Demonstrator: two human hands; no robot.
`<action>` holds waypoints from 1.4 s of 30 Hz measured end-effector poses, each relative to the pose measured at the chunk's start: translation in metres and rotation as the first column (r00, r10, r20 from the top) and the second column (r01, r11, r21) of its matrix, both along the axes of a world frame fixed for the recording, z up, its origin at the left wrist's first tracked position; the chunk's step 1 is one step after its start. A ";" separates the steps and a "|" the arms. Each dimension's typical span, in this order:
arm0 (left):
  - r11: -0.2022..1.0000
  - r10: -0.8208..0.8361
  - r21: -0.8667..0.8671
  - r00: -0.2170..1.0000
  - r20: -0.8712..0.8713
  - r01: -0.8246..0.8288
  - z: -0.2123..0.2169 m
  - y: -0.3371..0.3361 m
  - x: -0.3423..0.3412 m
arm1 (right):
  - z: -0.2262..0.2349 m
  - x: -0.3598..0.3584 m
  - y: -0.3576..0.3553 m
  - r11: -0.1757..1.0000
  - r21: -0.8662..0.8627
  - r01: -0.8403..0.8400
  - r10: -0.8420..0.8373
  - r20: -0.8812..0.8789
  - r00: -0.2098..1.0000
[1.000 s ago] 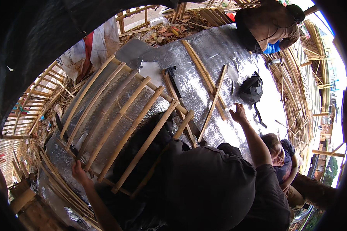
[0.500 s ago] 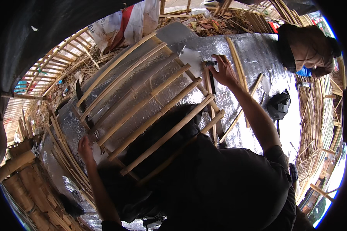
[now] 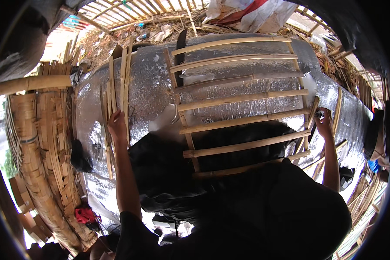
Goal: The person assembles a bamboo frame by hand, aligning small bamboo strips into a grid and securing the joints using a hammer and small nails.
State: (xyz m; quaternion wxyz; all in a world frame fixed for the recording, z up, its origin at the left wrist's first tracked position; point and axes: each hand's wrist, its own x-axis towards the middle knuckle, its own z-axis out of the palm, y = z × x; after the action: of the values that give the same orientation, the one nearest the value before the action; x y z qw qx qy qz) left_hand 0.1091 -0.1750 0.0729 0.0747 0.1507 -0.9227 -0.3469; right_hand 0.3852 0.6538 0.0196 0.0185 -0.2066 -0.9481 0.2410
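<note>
A ladder-like bamboo frame point(image 3: 245, 96), several slats across two side strips, lies in front of me and partly over my dark-clothed lap. My left hand point(image 3: 118, 125) is off its left side, fingers curled at a loose bamboo strip point(image 3: 125, 82) in a small bundle. Beside the frame's right edge, my right hand point(image 3: 323, 119) is closed around a small dark tool point(image 3: 319, 114); its exact kind is hidden by the fingers. A short bamboo strip point(image 3: 313, 113) stands slanted between that hand and the slat ends.
Silver foil sheeting point(image 3: 147, 93) covers the surface under the frame. A dark curved blade-like piece point(image 3: 180, 56) lies by the frame's far left corner. Woven bamboo point(image 3: 52, 156) stands at left, a white-and-red sack point(image 3: 251, 15) at the back. Another person point(image 3: 377, 138) is at far right.
My view has swung left, so the frame now looks nearly level. My left hand has left the frame's edge for the loose strips. The right hand has closed around the dark tool.
</note>
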 end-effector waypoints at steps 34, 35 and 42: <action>0.741 -0.522 0.368 0.826 -0.213 0.562 0.020 0.172 -0.001 | 0.127 -0.161 -0.243 0.777 -0.612 0.148 -0.080 0.138 0.987; 0.703 -0.558 0.399 0.804 -0.205 0.589 0.027 0.184 0.001 | 0.129 -0.183 -0.280 0.773 -0.634 0.022 0.077 0.128 0.989; 0.529 -0.534 0.590 0.780 -0.326 0.609 0.011 0.179 0.008 | 0.088 -0.268 -0.431 0.609 -0.539 -0.582 0.526 -0.274 0.805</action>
State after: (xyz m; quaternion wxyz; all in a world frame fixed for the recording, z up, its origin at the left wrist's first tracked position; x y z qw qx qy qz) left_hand 0.1170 0.0035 0.0836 -0.0541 -0.1622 -0.7268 -0.6653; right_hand 0.1171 0.2230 0.1079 -0.0817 0.1130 -0.8362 0.5303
